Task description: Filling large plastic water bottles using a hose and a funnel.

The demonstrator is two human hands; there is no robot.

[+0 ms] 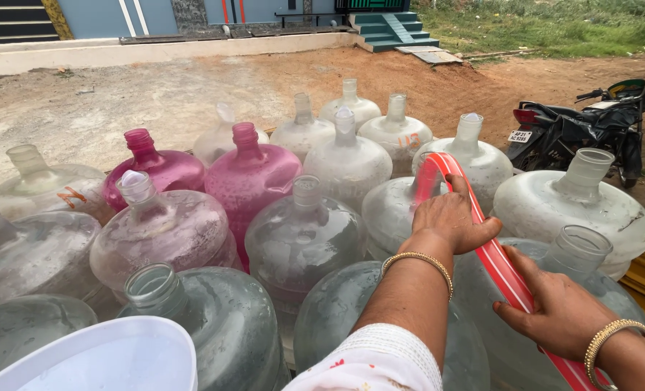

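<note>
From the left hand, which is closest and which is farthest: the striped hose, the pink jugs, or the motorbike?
1. Red and white striped hose: gripped in the left hand.
2. Pink jugs: to its left, in the middle rows.
3. Motorbike: far right, on the dirt.

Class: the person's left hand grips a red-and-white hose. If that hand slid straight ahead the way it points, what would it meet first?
Probably the clear jug just beyond the left hand, where the hose bends; depth is unclear.

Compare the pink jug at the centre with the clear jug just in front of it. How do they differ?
The pink jug is tinted pink and opaque-looking; the clear jug is colourless and see-through. The pink jug stands farther back, partly hidden by the clear jug. Both are big, round, upright and narrow-necked.
</note>
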